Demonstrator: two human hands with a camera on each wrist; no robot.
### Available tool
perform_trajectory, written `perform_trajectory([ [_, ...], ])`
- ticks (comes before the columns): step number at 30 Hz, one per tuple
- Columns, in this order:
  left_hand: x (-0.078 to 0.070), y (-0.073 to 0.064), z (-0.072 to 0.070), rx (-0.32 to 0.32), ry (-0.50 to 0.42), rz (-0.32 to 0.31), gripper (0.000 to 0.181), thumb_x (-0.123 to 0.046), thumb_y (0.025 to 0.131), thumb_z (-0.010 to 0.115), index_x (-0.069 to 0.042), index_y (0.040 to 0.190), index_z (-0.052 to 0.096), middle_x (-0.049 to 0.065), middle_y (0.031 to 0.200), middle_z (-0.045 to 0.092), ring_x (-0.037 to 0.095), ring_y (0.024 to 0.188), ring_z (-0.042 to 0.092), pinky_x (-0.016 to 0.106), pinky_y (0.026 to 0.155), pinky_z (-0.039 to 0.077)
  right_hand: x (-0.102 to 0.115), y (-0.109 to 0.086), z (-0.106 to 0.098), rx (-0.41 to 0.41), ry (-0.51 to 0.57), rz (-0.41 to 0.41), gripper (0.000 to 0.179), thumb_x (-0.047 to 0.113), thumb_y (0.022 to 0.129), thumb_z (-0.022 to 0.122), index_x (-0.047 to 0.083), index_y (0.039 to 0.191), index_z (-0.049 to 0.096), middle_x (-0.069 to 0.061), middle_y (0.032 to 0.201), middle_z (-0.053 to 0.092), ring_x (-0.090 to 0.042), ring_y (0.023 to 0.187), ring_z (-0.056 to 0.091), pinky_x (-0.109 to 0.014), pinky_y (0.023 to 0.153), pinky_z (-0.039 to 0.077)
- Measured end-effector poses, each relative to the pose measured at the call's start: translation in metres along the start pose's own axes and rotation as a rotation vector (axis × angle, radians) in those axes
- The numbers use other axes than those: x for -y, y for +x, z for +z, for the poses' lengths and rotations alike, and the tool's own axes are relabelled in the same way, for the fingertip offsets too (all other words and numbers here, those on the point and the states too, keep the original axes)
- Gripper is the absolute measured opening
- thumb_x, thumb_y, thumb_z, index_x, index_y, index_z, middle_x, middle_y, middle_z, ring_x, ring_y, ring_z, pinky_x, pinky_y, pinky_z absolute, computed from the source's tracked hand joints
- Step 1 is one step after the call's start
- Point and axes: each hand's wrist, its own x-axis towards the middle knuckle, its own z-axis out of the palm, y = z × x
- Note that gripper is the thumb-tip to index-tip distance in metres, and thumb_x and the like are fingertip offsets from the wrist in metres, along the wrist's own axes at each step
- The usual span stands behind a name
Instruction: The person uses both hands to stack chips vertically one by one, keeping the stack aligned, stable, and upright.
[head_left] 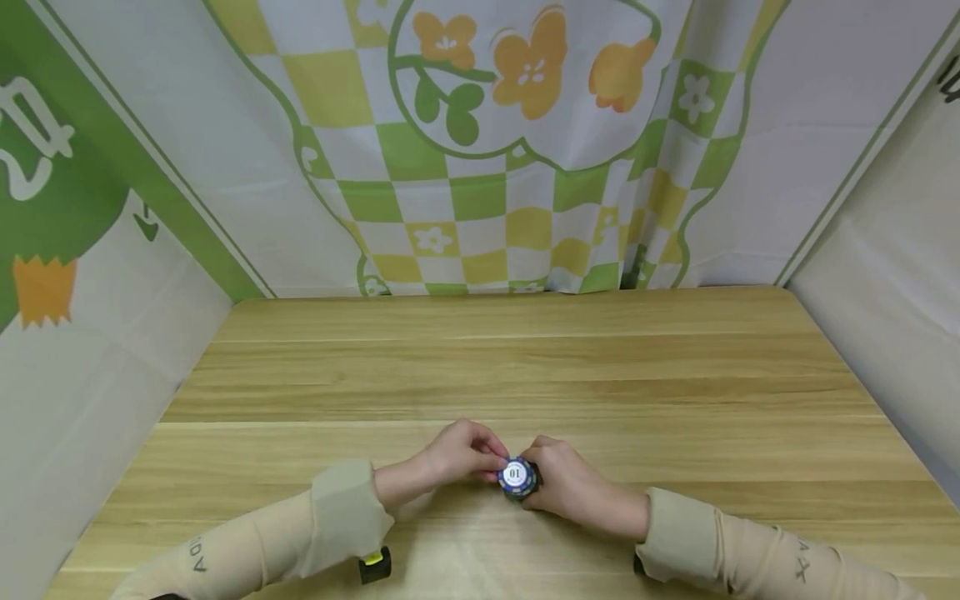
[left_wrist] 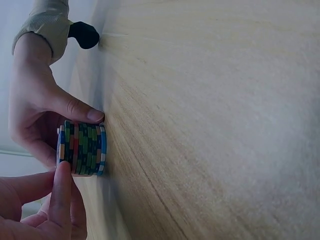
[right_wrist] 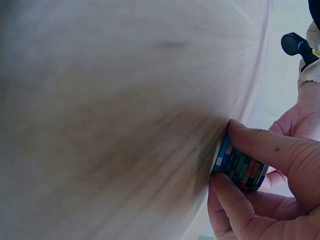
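A short stack of poker chips (left_wrist: 86,149) stands on the table near its front, between the two hands. Its top chip (head_left: 517,476) is blue with a white face reading 10. Green, red and blue edges show lower down in both wrist views. My right hand (head_left: 570,487) grips the stack from the right, thumb on one side and fingers round the other, low by the tabletop. From the left, my left hand (head_left: 459,454) pinches the rim of the top chip between thumb and fingertips. The right fingers partly hide the stack in the right wrist view (right_wrist: 240,165).
The wooden table (head_left: 510,367) reaches back to a hanging cloth (head_left: 480,192) with green and yellow checks and flowers. Printed cloth walls stand on the left and right. A dark wrist device (head_left: 375,565) sits under the left cuff.
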Motion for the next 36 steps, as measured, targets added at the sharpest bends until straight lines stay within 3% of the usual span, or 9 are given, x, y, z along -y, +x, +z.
perform_trajectory([
  [21,-0.006,-0.003,0.005,-0.011,0.050,0.022,0.009,0.001,0.080,0.065,0.009,0.084,0.063,0.006,0.070,0.063,0.007,0.056,0.059,0.028,0.058,0.054,0.001,-0.001,0.000,-0.006,-0.006,-0.012,0.034,0.004,0.055,0.080,0.000,0.085,0.065,-0.002,0.077,0.057,-0.010,0.071,0.052,-0.021,0.064,0.047],
  [29,-0.006,-0.002,0.005,-0.024,0.043,-0.013,0.010,0.000,0.080,0.065,0.009,0.085,0.064,0.006,0.070,0.063,0.006,0.055,0.058,0.026,0.058,0.053,0.002,-0.001,-0.001,-0.012,-0.042,-0.015,0.036,0.007,0.054,0.083,-0.001,0.085,0.065,-0.003,0.078,0.057,-0.012,0.071,0.054,-0.023,0.064,0.048],
  [36,0.000,0.002,-0.006,-0.009,0.084,-0.001,0.013,-0.003,0.085,0.061,0.009,0.087,0.063,0.008,0.072,0.062,0.014,0.061,0.062,0.028,0.060,0.054,-0.001,-0.002,-0.009,0.038,0.000,0.104,0.044,0.005,0.052,0.083,-0.007,0.090,0.063,-0.006,0.079,0.053,-0.014,0.070,0.047,-0.027,0.063,0.046],
])
